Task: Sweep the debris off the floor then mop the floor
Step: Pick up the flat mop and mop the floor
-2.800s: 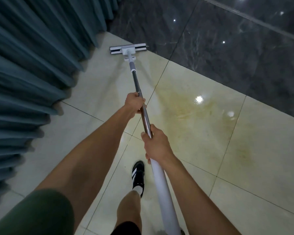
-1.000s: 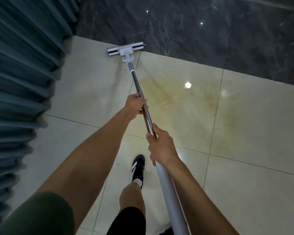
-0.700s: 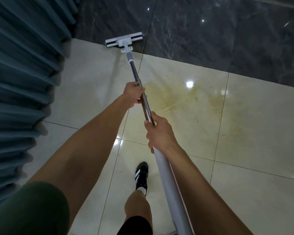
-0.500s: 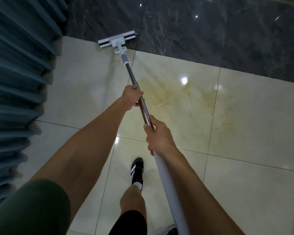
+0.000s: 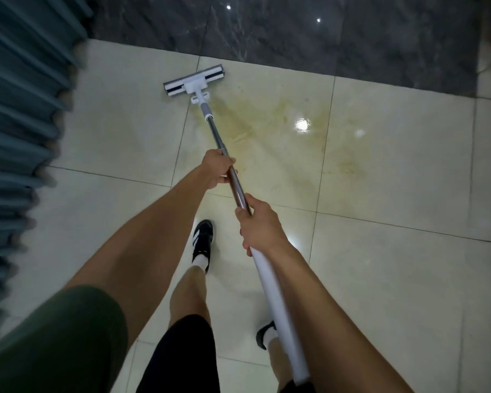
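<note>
A flat mop with a white and grey head (image 5: 194,80) rests on the cream tile floor (image 5: 380,279), just short of the dark marble strip. Its metal pole (image 5: 240,192) runs back toward me and ends in a white grip (image 5: 278,313). My left hand (image 5: 217,168) is closed around the pole further down toward the head. My right hand (image 5: 260,225) grips it where the metal meets the white grip. A yellowish wet smear (image 5: 270,129) spreads on the tile to the right of the mop head.
Teal pleated curtains (image 5: 14,123) hang along the left side down to the floor. A dark marble strip (image 5: 295,32) borders the tiles at the far edge. My feet in black shoes (image 5: 202,239) stand on the tiles below the hands.
The mop head has been pulled back off the dark marble edge and shifted right onto the cream tile. Both hands keep their grip on the pole.
</note>
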A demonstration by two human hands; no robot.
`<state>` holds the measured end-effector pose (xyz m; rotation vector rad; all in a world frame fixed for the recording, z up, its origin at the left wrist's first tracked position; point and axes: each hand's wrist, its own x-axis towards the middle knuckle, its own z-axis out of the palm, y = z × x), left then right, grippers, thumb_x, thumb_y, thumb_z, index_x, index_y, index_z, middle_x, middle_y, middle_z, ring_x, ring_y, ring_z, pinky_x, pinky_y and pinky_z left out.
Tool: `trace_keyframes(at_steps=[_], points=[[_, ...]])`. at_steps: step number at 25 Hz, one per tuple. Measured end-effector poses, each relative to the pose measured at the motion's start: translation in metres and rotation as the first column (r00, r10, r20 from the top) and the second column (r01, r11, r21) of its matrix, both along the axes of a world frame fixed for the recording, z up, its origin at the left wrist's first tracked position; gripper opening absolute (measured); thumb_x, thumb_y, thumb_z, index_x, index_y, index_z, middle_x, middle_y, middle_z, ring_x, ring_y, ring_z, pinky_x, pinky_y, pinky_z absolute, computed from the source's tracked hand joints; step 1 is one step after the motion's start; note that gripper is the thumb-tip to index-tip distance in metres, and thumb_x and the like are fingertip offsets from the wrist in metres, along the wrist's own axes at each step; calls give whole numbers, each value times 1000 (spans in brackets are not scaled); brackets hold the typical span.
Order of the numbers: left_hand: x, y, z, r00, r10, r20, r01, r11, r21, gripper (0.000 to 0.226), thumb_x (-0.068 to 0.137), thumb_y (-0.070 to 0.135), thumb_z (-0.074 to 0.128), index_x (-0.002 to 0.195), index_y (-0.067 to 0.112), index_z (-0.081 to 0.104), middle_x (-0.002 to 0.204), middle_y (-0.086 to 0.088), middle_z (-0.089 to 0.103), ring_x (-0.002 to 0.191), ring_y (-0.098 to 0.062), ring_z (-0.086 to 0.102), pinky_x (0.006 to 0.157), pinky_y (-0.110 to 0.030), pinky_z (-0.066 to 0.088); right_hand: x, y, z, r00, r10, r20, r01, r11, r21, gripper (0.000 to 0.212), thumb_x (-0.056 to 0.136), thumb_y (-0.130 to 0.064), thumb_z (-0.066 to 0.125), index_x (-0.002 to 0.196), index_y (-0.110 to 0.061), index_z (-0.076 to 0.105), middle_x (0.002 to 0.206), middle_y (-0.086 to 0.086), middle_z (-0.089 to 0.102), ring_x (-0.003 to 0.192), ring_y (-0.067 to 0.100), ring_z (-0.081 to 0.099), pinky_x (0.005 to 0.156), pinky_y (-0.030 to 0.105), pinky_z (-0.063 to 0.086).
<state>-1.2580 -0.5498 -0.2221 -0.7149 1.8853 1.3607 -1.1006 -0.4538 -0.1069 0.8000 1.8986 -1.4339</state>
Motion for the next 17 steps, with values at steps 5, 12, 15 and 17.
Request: trace_keyframes(at_steps=[5, 12, 15, 17], points=[[123, 65, 13, 998, 34, 61, -34, 999, 6, 43, 99, -1, 57, 140, 1, 45, 97, -12, 60, 73, -22, 64, 57, -36, 53, 115, 67, 25, 995, 92, 43, -94, 995, 35, 34, 103, -23, 42, 136, -26, 49, 79, 6, 58, 52, 24, 57, 36, 24, 44], [156, 96, 30, 991, 122, 56, -123, 992, 6, 43, 99, 1, 58, 141, 2, 47, 96, -11, 60, 74, -23, 64, 66, -42, 55, 142, 97, 39, 994, 103, 29, -104, 994, 30, 41, 104, -26, 44, 145, -29, 45, 93, 4, 60, 67, 23, 57, 53, 27, 49], [126, 94, 30, 986, 167, 9, -166, 986, -31, 44, 96, -2, 60, 139, -1, 48, 105, -16, 61, 72, -25, 67, 56, -36, 57, 111, 97, 35, 992, 125, 21, -126, 991, 42, 43, 105, -26, 44, 148, -27, 43, 104, 6, 62, 62, 16, 56, 41, 18, 42], [101, 90, 24, 979, 205, -1, -205, 979, -20, 41, 94, -2, 62, 133, -3, 51, 101, -17, 62, 69, -27, 68, 55, -36, 58, 84, 97, 32, 990, 140, 13, -141, 988, 59, 43, 105, -24, 44, 147, -24, 45, 101, 6, 60, 57, 12, 54, 33, 13, 36]])
